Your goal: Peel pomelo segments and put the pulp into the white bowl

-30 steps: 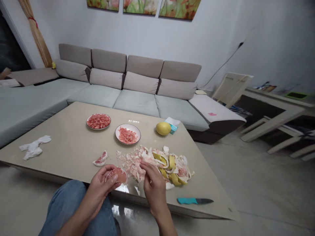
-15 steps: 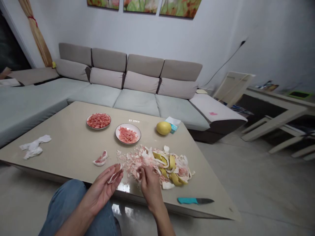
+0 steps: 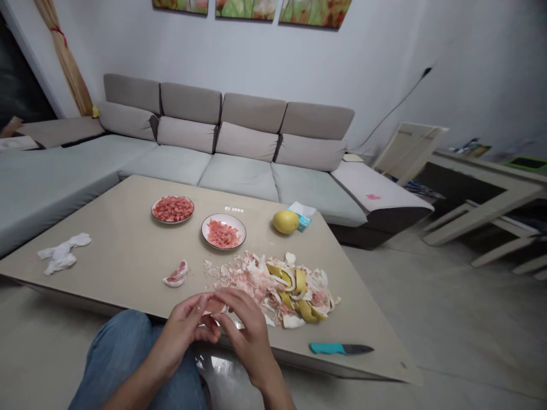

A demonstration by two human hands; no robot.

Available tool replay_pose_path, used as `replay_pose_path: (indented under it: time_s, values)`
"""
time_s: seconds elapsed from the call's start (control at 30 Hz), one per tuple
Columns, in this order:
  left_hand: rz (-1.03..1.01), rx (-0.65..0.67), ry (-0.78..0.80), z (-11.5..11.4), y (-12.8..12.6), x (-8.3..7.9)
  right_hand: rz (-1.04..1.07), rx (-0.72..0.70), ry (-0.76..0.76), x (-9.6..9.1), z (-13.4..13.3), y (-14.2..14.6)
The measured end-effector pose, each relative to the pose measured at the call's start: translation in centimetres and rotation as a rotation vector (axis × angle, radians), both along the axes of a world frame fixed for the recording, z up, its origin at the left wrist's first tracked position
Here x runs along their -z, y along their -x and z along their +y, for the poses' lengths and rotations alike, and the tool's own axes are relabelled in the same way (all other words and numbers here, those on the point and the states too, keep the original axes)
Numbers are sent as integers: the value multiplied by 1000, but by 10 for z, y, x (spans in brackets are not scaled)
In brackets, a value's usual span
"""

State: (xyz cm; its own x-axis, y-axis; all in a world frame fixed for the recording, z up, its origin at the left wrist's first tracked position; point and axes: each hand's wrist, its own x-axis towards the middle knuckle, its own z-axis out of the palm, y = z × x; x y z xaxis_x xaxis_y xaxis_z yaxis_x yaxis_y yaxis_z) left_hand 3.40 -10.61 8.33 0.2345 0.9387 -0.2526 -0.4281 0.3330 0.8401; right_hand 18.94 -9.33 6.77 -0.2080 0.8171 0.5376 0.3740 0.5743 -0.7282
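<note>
Both hands, left hand [image 3: 187, 328] and right hand [image 3: 244, 327], found closed together on soft, juicy, fragile pomelo segment [image 3: 212, 306] at near table edge [image 3: 128, 307]; best pinched gently by membrane rims.

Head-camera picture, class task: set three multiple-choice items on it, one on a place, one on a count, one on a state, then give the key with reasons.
1. Where does the knife lie?
A. on the sofa
B. on the table near its front edge
C. in a plate

2. How many plates of pink fruit pieces stand on the table?
A. one
B. two
C. four

3. The yellow fruit by the tissue pack is
A. whole
B. halved
C. peeled

Key: B, it rests right of the peel pile; B, two plates; A, its skin is unbroken.
</note>
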Motion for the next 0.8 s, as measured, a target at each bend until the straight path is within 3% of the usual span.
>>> replay_pose_path:
  time_s: [0.17,0.4,0.8]
  values:
    - [58,26,-48,-1,3,4,36,46,-55,3,-4,-1]
    - [111,159,-111,-3,7,1,80,132,-97,7,-7,-3]
    - [103,147,-133,-5,6,3,256,144,105,4,-10,-1]
